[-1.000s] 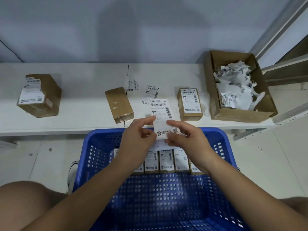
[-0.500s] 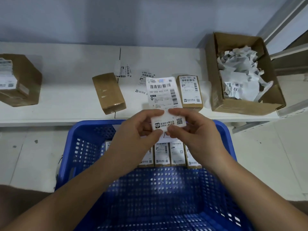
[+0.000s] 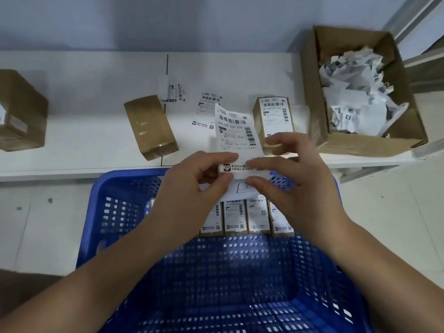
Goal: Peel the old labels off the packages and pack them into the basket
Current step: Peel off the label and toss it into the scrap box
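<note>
above the blue basket, both hands pinch a label by its lower edge: left hand fingers closed on it, right hand likewise.

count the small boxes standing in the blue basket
4 show, in a row at the far end of the basket. The left hand may hide more.

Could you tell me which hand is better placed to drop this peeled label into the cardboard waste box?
Right. Both hands pinch the label, but the right hand is nearer the cardboard box of crumpled labels at the shelf's right end; the left hand would probably have to cross over.
</note>
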Demonstrator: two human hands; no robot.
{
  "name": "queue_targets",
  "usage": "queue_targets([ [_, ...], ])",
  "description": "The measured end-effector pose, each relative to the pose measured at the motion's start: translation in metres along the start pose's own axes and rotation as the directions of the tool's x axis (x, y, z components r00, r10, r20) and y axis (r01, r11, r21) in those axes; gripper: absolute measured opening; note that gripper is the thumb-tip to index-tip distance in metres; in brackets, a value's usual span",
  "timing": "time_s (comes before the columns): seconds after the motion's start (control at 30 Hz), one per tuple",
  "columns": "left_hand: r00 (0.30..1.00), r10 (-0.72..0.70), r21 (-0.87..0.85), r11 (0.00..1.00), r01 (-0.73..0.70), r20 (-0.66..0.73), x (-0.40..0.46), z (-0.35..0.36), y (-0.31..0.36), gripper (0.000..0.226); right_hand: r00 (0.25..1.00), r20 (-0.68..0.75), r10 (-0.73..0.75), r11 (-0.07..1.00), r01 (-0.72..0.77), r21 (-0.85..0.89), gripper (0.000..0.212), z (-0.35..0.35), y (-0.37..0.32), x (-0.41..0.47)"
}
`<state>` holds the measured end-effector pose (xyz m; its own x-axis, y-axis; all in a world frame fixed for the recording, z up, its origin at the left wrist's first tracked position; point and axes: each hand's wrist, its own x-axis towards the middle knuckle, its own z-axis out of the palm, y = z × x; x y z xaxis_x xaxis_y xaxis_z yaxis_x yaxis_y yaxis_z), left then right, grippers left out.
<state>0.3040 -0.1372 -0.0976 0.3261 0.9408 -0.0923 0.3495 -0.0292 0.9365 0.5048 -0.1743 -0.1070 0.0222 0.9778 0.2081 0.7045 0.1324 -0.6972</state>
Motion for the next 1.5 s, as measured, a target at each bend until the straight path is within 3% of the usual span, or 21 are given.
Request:
queue_targets([
  [0.07,0.998,0.057,0.092,0.994,-0.057,0.009,-0.002,0.002,0.002,0.039,0.997,-0.020,-0.079,0.994,0.077,-0.076,0.018,0.003,0.003,-0.004],
  [0.17,0.996,0.090,0.138,0.986,-0.089,0.003,-0.003,0.005,0.003,0.044,0.992,-0.046,-0.118,0.992,0.115,-0.053,0.013,0.005,0.001,-0.005],
  [0.43,0.992,0.107,0.137,0.986,-0.098,-0.061,0.000,0.007,0.002,0.049,0.992,0.041,0.121,0.964,-0.127,0.232,0.010,-0.004,-0.010,-0.005],
  [0.57,0.995,0.085,0.046,0.996,-0.083,-0.050,0.000,0.009,0.003,0.041,0.989,0.011,0.145,0.960,-0.143,0.242,0.015,-0.005,-0.011,-0.005],
  [0.7,0.996,0.049,0.058,0.997,-0.045,-0.080,0.001,0.009,-0.001,0.039,0.990,0.006,0.143,0.950,-0.139,0.280,0.020,-0.007,-0.016,-0.007],
  [0.8,0.994,0.023,0.092,0.996,-0.013,-0.106,0.004,0.007,-0.007,0.041,0.972,0.016,0.236,0.908,-0.226,0.351,0.020,-0.009,-0.014,-0.004],
  [0.93,0.985,0.173,0.252,0.954,-0.161,-0.027,0.006,0.005,-0.006,0.047,0.955,-0.052,0.291,0.887,-0.249,0.388,0.020,-0.011,-0.008,0.002],
  [1.07,0.958,0.271,0.288,0.914,-0.287,0.095,0.005,0.006,-0.010,0.055,0.973,-0.094,0.211,0.944,-0.178,0.278,0.024,-0.012,-0.008,0.001],
  [1.17,0.971,0.206,0.186,0.956,-0.226,0.121,0.002,0.009,-0.010,0.041,0.988,-0.114,0.103,0.978,-0.079,0.193,0.012,-0.010,-0.008,-0.001],
  [1.23,0.991,0.125,0.101,0.987,-0.128,0.041,0.000,0.012,-0.009,0.020,0.994,-0.099,0.049,0.988,-0.034,0.151,0.008,-0.008,-0.010,-0.002],
  [1.3,0.998,0.027,0.031,0.999,-0.025,-0.052,0.003,0.015,-0.013,0.021,0.994,-0.102,0.048,0.987,-0.032,0.154,0.006,-0.006,-0.011,-0.002],
  [1.37,0.998,0.001,0.075,0.997,0.005,-0.071,0.006,0.015,-0.018,0.028,0.990,-0.127,0.061,0.983,-0.038,0.177,0.009,-0.005,-0.011,0.000],
  [1.5,0.998,0.043,0.253,0.966,-0.055,0.052,0.011,0.011,-0.030,0.038,0.981,-0.170,0.096,0.985,-0.068,0.160,0.016,-0.008,-0.004,0.009],
])
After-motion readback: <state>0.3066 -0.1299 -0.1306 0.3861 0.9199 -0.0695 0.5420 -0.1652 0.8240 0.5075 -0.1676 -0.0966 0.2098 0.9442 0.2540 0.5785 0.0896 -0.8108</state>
